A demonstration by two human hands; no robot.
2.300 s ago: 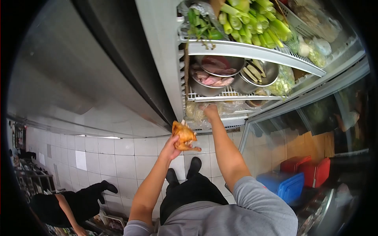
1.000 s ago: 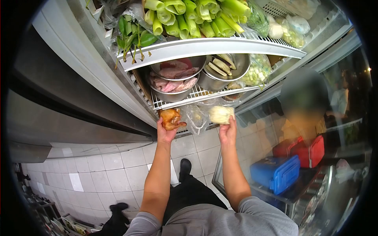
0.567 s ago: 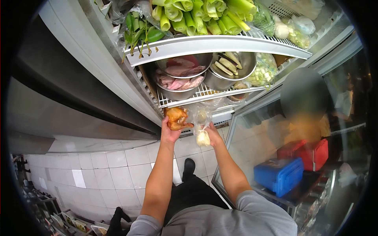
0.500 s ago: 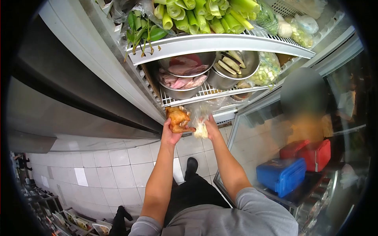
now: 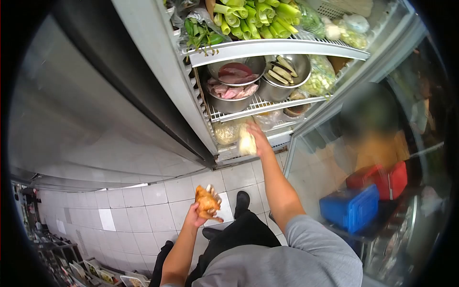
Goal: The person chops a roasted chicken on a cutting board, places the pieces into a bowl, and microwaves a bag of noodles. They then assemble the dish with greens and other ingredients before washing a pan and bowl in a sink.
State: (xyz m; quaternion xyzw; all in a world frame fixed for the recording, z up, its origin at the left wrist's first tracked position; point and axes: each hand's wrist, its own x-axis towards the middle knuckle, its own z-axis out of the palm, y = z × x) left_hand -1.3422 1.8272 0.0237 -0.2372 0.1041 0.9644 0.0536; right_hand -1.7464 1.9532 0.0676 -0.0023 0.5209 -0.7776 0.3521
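Observation:
My left hand (image 5: 195,216) grips a browned piece of poultry (image 5: 206,203), held low over the tiled floor. Farther forward, my right hand (image 5: 258,137) is closed on a pale bundle (image 5: 247,143) at the front of the fridge's lowest visible shelf; motion blurs it. Beside that bundle lies a clear bag of pale food (image 5: 225,133). On the shelf above are a metal bowl of raw meat (image 5: 232,92) and a metal pot holding eggplant pieces (image 5: 281,75).
Leeks (image 5: 258,19) fill the top shelf (image 5: 282,48). The glass door (image 5: 306,153) stands open at the right, with a blue box (image 5: 349,208) and a red box (image 5: 382,181) seen through it. A dark grey panel (image 5: 110,105) rises at the left.
My left hand has drawn back toward my body with the poultry, away from the fridge. My right hand has moved forward to the lower shelf with the pale bundle. The view has shifted.

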